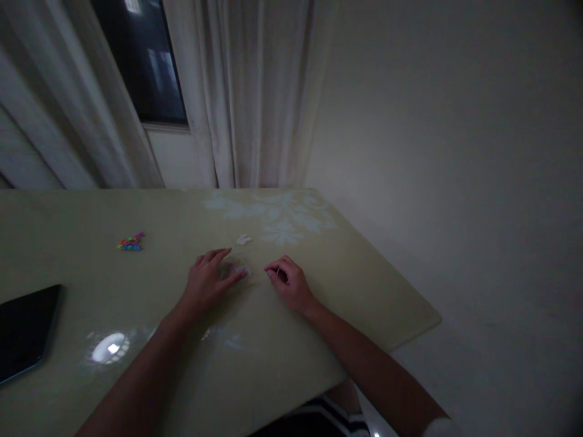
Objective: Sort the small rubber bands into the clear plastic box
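My left hand (210, 274) rests over the table with thumb and fingers spread apart. Between them lies a small clear plastic thing (237, 264), perhaps a bag or shallow box; the thumb touches its near side, and its contents are too blurred to name. To its right, my right hand (289, 282) is closed in a pinch, thumb against forefinger. A thin pale bit shows at those fingers, too small to identify. Just beyond both hands sits a little cluster of white pieces (243, 240). Farther left is a small pile of many-coloured pieces (131, 243).
A dark tablet-like slab (28, 331) lies at the table's left. The glossy pale table (291, 358) carries a white floral pattern at the back and ends in a corner at right. Curtains (264, 91) and a wall (446, 152) stand behind.
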The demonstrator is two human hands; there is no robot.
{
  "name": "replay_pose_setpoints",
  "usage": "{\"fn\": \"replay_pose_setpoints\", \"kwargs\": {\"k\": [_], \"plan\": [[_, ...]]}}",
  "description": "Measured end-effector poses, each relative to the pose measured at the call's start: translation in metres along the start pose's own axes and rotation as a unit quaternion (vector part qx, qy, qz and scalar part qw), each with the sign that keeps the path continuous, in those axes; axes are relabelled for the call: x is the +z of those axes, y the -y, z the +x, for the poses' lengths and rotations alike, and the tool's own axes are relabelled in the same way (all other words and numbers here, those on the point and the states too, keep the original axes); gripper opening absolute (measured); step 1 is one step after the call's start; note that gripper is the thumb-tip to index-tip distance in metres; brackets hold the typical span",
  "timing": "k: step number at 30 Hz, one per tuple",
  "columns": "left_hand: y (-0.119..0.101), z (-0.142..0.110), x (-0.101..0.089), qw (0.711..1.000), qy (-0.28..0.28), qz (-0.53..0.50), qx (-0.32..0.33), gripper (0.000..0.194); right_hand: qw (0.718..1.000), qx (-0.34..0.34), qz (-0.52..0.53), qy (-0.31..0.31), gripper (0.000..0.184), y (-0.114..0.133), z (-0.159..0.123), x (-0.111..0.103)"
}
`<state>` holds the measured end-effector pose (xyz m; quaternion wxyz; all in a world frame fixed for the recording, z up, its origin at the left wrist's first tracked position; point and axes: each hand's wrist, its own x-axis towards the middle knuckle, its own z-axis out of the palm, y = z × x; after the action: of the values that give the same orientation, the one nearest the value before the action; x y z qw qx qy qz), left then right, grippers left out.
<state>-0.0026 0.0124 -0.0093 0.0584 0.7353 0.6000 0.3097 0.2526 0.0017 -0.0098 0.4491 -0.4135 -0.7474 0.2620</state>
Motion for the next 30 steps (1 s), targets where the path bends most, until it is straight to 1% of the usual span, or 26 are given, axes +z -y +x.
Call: {"fn": "replay_pose_setpoints", "kwargs": {"k": [2,3,5,7,9,10,12,13,15,17,19,22,24,30], "plan": [[0.003,-0.002,-0.002,0.999,0.035,-0.004,-0.008,0.075,1.000,0.014,-0.019,0.005,0.016,-0.005,0.006,0.002],[0.004,-0.002,-0.003,0.999,0.050,-0.016,-0.009,0.076,0.999,0.018,-0.035,0.019,0.018,-0.008,0.011,0.003],[0.008,-0.002,-0.006,0.996,0.071,-0.054,-0.010,0.076,0.994,0.011,-0.082,0.068,0.029,-0.014,0.027,0.006],[0.013,-0.001,-0.010,0.992,0.085,-0.094,-0.011,0.076,0.982,-0.008,-0.132,0.131,0.044,-0.019,0.050,0.010],[0.019,-0.001,-0.015,0.987,0.098,-0.123,-0.015,0.075,0.968,-0.018,-0.176,0.180,0.058,-0.022,0.077,0.015],[0.022,-0.002,-0.017,0.986,0.105,-0.132,-0.015,0.074,0.959,-0.018,-0.196,0.202,0.064,-0.024,0.091,0.018],[0.027,-0.002,-0.022,0.983,0.117,-0.139,-0.014,0.072,0.942,-0.016,-0.227,0.246,0.069,-0.026,0.116,0.025],[0.029,-0.002,-0.024,0.983,0.121,-0.138,-0.013,0.071,0.939,-0.018,-0.230,0.255,0.068,-0.028,0.126,0.028],[0.031,-0.003,-0.027,0.983,0.125,-0.132,-0.010,0.070,0.935,-0.027,-0.228,0.270,0.060,-0.030,0.138,0.032],[0.030,-0.003,-0.029,0.984,0.128,-0.126,-0.007,0.068,0.935,-0.040,-0.226,0.271,0.046,-0.033,0.140,0.032],[0.025,-0.003,-0.029,0.983,0.132,-0.127,-0.006,0.067,0.936,-0.052,-0.229,0.264,0.037,-0.034,0.134,0.028],[0.017,-0.003,-0.029,0.980,0.144,-0.139,-0.004,0.067,0.936,-0.066,-0.238,0.250,0.033,-0.036,0.123,0.020],[0.014,-0.002,-0.028,0.979,0.150,-0.141,-0.001,0.067,0.934,-0.075,-0.243,0.250,0.032,-0.036,0.122,0.016],[0.016,-0.006,-0.027,0.975,0.164,-0.147,0.004,0.066,0.924,-0.078,-0.247,0.280,0.029,-0.036,0.136,0.021]]}}
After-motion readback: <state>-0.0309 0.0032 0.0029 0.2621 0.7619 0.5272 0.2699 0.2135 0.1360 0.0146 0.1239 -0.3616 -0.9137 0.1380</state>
